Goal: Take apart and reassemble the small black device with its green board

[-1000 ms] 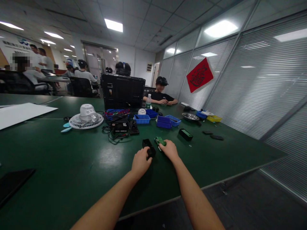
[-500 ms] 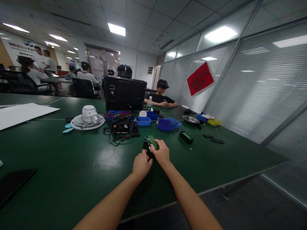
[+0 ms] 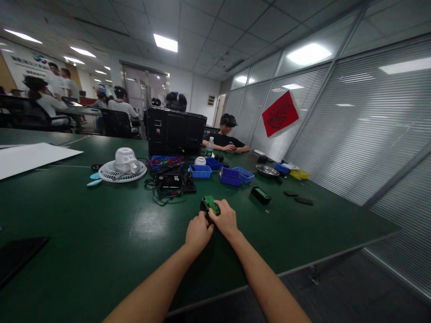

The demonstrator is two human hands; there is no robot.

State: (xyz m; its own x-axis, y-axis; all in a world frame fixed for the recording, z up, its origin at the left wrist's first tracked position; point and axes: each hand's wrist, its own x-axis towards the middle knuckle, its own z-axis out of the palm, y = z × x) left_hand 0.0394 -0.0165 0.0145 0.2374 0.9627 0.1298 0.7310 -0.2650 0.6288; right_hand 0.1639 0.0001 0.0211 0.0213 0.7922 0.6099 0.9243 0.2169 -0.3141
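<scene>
My left hand (image 3: 198, 229) is closed around the near side of a small black case (image 3: 204, 208) on the green table. A green circuit board (image 3: 210, 202) lies in or over the top of this case; how deep it sits I cannot tell. My right hand (image 3: 225, 218) grips the board's right edge, thumb on top, its other fingers partly hidden. To the right stands a similar black case (image 3: 261, 195) with a green board inside. Beside it lies a small pale ring (image 3: 267, 211).
Beyond my hands are blue bins (image 3: 201, 171), a black adapter with tangled cables (image 3: 169, 180) and a black monitor (image 3: 175, 132). A white fan (image 3: 123, 170) lies left. A metal bowl (image 3: 268, 170) and flat black pieces (image 3: 304, 201) are to the right. Another person (image 3: 229, 134) sits across the table.
The circuit board has come down from a tilt to lie flatter on the black case, with my right hand still on it. My left hand has hardly moved.
</scene>
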